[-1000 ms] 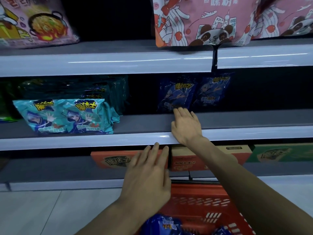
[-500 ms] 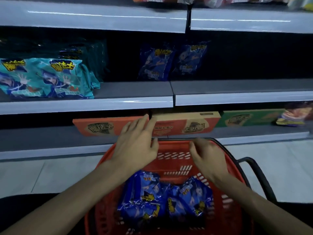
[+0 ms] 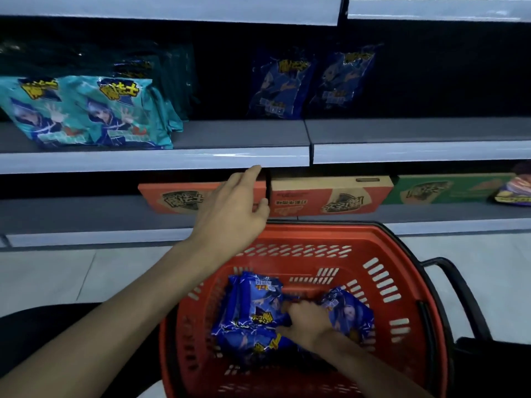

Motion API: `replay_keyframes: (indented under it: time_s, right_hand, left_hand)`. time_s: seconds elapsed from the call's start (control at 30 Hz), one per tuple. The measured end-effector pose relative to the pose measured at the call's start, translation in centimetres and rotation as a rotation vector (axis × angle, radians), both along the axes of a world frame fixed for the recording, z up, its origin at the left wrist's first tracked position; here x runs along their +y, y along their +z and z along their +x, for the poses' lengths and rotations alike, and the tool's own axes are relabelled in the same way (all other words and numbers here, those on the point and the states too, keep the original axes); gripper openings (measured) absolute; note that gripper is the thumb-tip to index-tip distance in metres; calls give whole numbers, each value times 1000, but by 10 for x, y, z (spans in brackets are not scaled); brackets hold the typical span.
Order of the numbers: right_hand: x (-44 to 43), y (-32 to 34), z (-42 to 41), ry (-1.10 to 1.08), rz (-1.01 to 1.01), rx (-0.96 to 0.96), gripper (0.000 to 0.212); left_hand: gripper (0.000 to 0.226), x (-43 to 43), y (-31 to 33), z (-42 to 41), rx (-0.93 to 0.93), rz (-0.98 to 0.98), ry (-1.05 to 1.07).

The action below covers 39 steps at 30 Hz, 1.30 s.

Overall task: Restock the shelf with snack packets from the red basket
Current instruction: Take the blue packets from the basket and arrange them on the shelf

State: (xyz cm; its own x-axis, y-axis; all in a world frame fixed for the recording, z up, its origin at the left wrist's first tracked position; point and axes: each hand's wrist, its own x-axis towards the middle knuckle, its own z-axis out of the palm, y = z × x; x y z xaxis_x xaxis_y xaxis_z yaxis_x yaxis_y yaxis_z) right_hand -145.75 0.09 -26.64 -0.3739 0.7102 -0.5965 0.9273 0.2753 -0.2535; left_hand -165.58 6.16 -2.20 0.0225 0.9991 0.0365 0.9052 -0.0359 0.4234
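Head view: your right hand point(image 3: 309, 323) inside red basket point(image 3: 316, 235), fingertips buried among blue snack packets point(image 3: 253, 311), curled on one packet's edge. Packets glossy, crumpled, heaped on basket floor. Your left hand point(image 3: 232, 208) above basket's far rim, pinching black handle point(image 3: 267, 185), which is mostly hidden.

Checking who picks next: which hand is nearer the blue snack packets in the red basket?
Right. The right hand is down in the red basket, gripping the blue snack packets; the left hand is up beyond the far rim, holding the black handle.
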Motion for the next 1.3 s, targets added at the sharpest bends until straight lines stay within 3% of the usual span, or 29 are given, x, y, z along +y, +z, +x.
replay_keyframes:
  time_s: [0.1,0.17,0.3,0.47,0.6,0.97,1.07,1.1,1.2,1.3]
  right_hand:
    - [-2,-6,-27,115,79,-13,73]
    - [-2,-12,-39,176,95,-11,76]
    - [0,-16,-49,259,139,-41,71]
    - [-4,-14,-47,205,197,-1,52]
    - [-3,-4,-37,181,258,49,49]
    - [1,30,-5,-192,37,308,13]
    - [0,34,-4,-304,-63,404,44]
    - [1,37,-3,-342,-103,420,44]
    - [-1,36,1,-418,-189,562,37]
    - [-3,37,7,-554,-203,695,6]
  left_hand:
    - [66,3,0,-7,-16,-4,17]
    - [65,4,-1,-11,-17,0,23]
    - [62,1,-7,-17,-23,-34,7]
    - [57,-2,-16,-19,-82,-92,-19]
    - [57,-2,-21,-21,-103,-138,-20]
    - [44,-9,-19,-10,-147,-219,-24]
    - [42,-11,-19,-7,-161,-236,-28]
    - [43,-11,-18,-6,-164,-248,-33]
    - [41,-12,-19,-3,-181,-284,-44]
    - [41,-11,-21,-2,-183,-287,-35]
